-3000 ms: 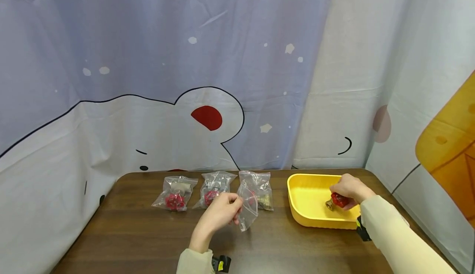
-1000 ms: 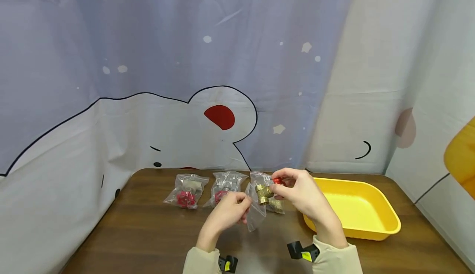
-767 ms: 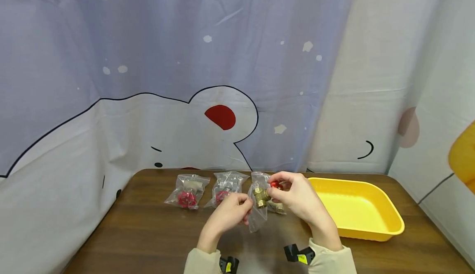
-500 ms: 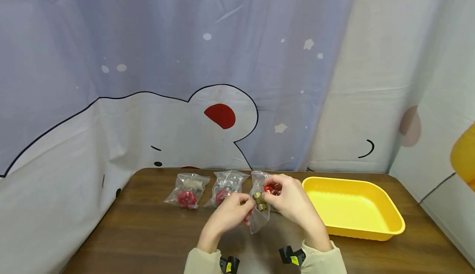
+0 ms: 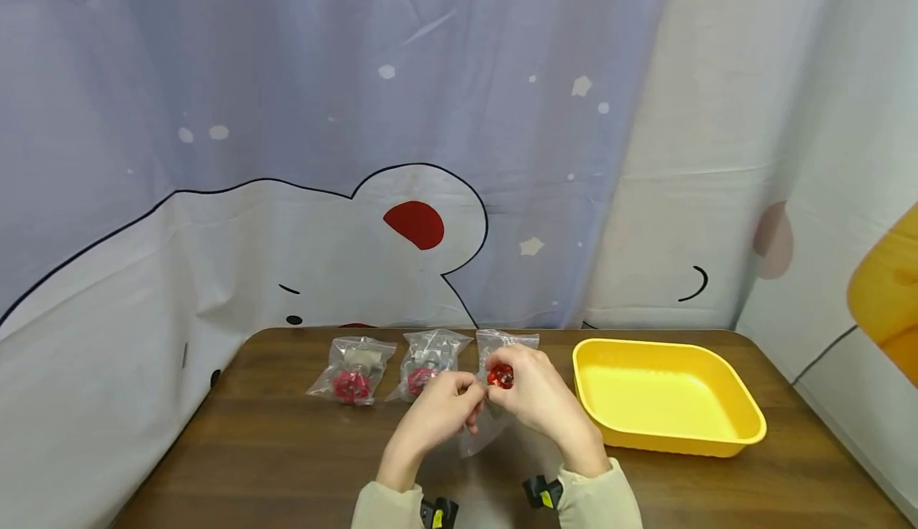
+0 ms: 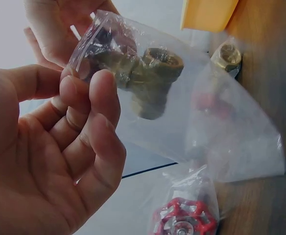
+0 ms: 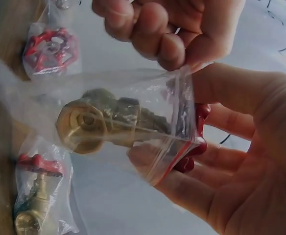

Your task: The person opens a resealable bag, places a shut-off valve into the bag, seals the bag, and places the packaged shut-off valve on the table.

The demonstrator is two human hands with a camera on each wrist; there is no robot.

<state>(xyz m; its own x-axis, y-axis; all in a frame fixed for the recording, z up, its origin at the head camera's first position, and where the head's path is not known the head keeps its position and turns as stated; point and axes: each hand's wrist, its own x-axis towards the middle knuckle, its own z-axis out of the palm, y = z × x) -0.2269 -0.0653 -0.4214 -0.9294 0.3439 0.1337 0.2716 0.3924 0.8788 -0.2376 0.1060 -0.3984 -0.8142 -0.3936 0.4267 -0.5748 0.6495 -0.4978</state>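
My left hand (image 5: 433, 417) pinches the mouth edge of a clear zip bag (image 6: 250, 142) between thumb and fingertips. Inside that bag sits the brass body of a gate valve (image 7: 82, 126), seen through the plastic in both wrist views. Its red handwheel (image 5: 500, 376) is at the bag's mouth, partly outside it in the right wrist view. Around the handwheel curl the fingers of my right hand (image 5: 541, 397), close beside the left hand. In the head view the hands hide most of the brass body.
Two bagged valves with red handwheels, one at the left (image 5: 351, 382) and one in the middle (image 5: 423, 370), lie along the table's back. A third bag (image 5: 502, 342) lies behind my hands. A yellow tray (image 5: 674, 441) stands at the right. A patterned curtain (image 5: 531, 154) hangs behind.
My right hand took the valve from the yellow tray to the bag, and its brass body has gone in through the mouth. The left hand keeps pinching the bag.
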